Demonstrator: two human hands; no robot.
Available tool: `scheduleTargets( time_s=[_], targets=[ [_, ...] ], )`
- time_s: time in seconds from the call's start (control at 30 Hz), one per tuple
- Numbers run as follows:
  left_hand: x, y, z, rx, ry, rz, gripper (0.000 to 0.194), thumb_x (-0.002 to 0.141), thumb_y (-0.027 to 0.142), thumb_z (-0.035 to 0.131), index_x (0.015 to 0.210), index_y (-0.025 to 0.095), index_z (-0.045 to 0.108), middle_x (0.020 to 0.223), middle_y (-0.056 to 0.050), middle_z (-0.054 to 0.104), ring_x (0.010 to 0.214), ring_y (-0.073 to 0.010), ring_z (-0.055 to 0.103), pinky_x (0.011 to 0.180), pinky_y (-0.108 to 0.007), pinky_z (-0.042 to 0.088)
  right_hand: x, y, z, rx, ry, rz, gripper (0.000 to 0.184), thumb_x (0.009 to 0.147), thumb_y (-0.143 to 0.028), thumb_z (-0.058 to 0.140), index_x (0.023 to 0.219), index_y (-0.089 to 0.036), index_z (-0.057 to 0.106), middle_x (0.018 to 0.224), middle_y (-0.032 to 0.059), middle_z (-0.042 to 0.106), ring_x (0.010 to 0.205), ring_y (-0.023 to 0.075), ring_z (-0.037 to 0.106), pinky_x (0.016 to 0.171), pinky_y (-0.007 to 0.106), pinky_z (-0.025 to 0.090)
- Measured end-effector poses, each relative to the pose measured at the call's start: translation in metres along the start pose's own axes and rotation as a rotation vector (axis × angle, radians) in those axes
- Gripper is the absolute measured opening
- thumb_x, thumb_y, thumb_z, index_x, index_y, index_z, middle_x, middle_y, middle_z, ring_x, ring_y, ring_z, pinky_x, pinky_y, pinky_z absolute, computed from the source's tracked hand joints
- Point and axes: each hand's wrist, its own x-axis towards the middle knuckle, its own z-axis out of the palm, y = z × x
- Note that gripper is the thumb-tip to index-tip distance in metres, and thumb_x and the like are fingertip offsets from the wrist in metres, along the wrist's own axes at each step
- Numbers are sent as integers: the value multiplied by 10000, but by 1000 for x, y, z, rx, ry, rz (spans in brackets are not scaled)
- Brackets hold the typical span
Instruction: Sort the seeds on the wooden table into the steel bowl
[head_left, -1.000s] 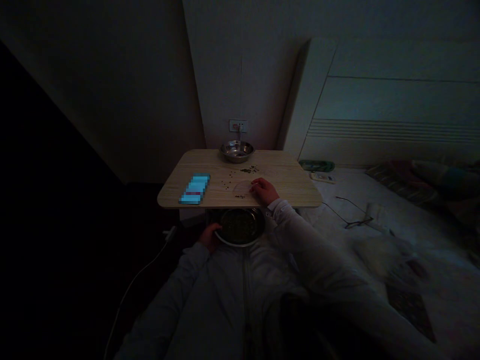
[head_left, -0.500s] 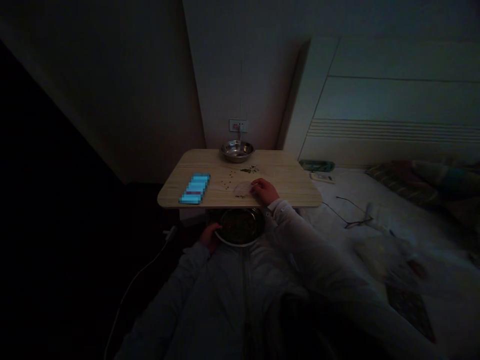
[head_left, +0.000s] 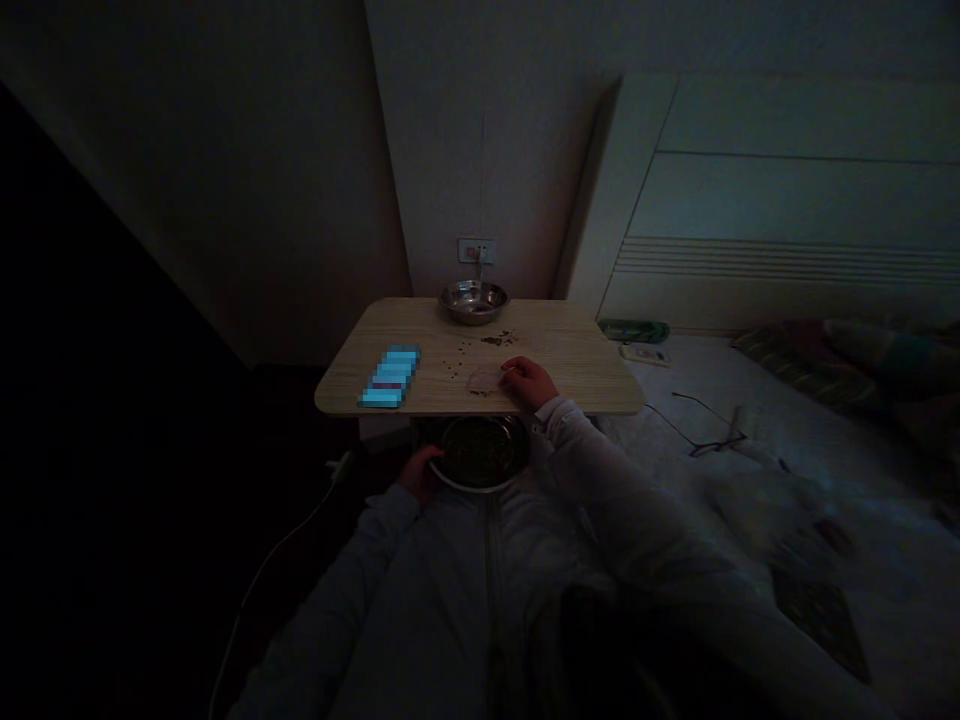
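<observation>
My left hand (head_left: 420,474) grips the left rim of a round metal basin (head_left: 480,487) below the table's front edge, thumb over the rim. Dark contents that I cannot make out cover its bottom. On the wooden table (head_left: 577,350) my right hand (head_left: 528,382) is closed on a thin, clear plastic piece (head_left: 484,380), flat and rounded, held by its right end close to the tabletop. Small dark green grains (head_left: 492,341) lie scattered beyond and left of it, and a few more (head_left: 480,393) lie at its near edge.
A shallow steel bowl (head_left: 473,304) stands at the table's back edge, below a wall socket (head_left: 477,251). A lit phone (head_left: 390,377) lies at the left. Glasses (head_left: 709,442), a remote (head_left: 645,355) and a plastic bag (head_left: 772,510) are on the bed to the right.
The clear plastic piece looks slightly tilted compared with before, its outline sharper. Both hands, the basin and the grains stay in the same places.
</observation>
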Motion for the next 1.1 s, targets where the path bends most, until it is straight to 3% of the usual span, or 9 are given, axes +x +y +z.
scheduleTargets(
  time_s=[0.67, 1.1],
  targets=[
    [-3, 1, 3, 25, 35, 7, 207, 625, 7, 497, 623, 179, 612, 526, -32, 674, 737, -232, 720, 694, -323, 566, 5, 5, -2, -53, -17, -16, 141, 696, -159, 525, 798, -207, 610, 635, -34, 646, 631, 139, 568, 713, 287, 471],
    [5, -1, -3, 15, 4, 12, 279, 642, 24, 512, 818, 162, 679, 565, -27, 704, 723, -245, 725, 701, -358, 576, 3, 1, -2, -25, -1, -19, 128, 699, -135, 513, 765, -207, 596, 602, -48, 651, 585, 116, 561, 677, 259, 461]
  ],
)
